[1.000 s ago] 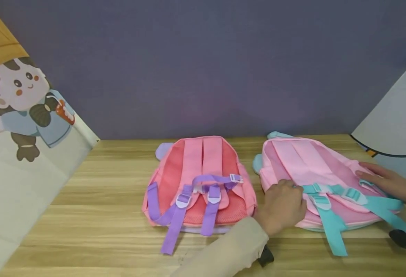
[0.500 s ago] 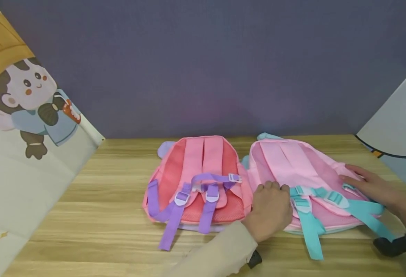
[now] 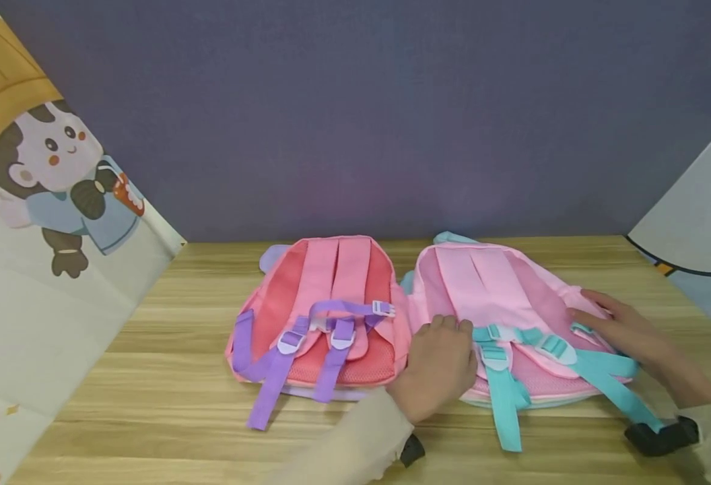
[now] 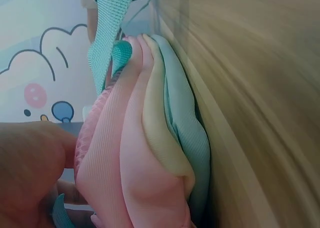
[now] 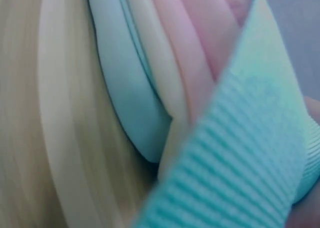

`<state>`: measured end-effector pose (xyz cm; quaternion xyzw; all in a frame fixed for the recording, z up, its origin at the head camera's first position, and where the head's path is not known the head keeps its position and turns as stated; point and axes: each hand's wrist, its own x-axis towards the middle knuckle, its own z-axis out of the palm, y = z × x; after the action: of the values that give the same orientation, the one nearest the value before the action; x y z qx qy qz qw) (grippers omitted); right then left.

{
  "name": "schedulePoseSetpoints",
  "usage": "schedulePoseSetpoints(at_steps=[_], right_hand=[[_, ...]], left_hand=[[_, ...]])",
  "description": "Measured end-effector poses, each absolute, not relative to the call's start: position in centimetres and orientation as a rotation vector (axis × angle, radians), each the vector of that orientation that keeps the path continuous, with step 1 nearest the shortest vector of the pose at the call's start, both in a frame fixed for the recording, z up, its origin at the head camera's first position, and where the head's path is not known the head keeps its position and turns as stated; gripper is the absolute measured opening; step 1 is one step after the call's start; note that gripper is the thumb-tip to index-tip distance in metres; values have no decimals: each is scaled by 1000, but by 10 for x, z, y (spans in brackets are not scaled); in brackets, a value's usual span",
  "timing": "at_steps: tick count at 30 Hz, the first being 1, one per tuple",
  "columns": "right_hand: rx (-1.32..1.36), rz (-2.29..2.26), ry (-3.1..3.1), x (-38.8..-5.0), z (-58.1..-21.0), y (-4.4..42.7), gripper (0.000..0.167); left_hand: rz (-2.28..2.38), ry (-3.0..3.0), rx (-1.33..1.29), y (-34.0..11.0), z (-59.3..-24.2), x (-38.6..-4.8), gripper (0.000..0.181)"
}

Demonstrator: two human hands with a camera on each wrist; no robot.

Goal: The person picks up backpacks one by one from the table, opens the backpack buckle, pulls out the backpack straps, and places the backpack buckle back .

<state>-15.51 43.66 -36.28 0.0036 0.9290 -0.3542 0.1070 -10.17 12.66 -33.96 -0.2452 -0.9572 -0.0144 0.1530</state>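
A light pink backpack (image 3: 489,269) lies on the table with its shoulder straps up and turquoise webbing (image 3: 503,397) trailing over the near edge. My left hand (image 3: 434,367) grips its lower left corner with bent fingers; the fingertips are partly hidden. In the left wrist view, fingers press against the mesh back panel (image 4: 90,130). On the bag's right side rests my right hand (image 3: 628,337), fingers fairly straight. Turquoise strap (image 5: 240,138) covers most of that hand in the right wrist view. A coral backpack (image 3: 283,283) with purple straps (image 3: 273,384) lies against the pink one's left side.
Beneath both bags is a wood-grain tabletop (image 3: 149,350). A dark grey panel (image 3: 355,121) stands along the back. Cartoon-printed side walls rise at left (image 3: 77,175) and right (image 3: 701,202).
Both hands have moved left with the light pink backpack. The gap between the bags has shut up, and the coral backpack has lately shifted left too.
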Motion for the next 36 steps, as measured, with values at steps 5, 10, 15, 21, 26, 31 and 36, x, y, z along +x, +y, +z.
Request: schedulePoseSetpoints(at_steps=[5, 10, 15, 21, 26, 31, 36], right_hand=[[-32, -1117, 2742, -152, -362, 415, 87], [-60, -1156, 2743, -150, -361, 394, 86], [-57, -1178, 2732, -148, -361, 375, 86], [-84, -1227, 2751, -149, -361, 355, 85], [-144, -1173, 2854, -145, -361, 351, 81], [-184, -1126, 2922, -143, -358, 346, 79], [-193, -1133, 2934, -141, -358, 347, 76]], left_hand=[[-126, -2765, -733, 105, -340, -105, 16], [-195, -2762, -756, 83, -340, -106, 16], [-248, -2725, -764, 63, -343, -107, 15], [-271, -2737, -761, 43, -342, -108, 17], [-303, -2758, -760, 41, -341, -107, 18], [-337, -2765, -746, 40, -341, -107, 19], [-344, -2740, -758, 43, -343, -108, 20]])
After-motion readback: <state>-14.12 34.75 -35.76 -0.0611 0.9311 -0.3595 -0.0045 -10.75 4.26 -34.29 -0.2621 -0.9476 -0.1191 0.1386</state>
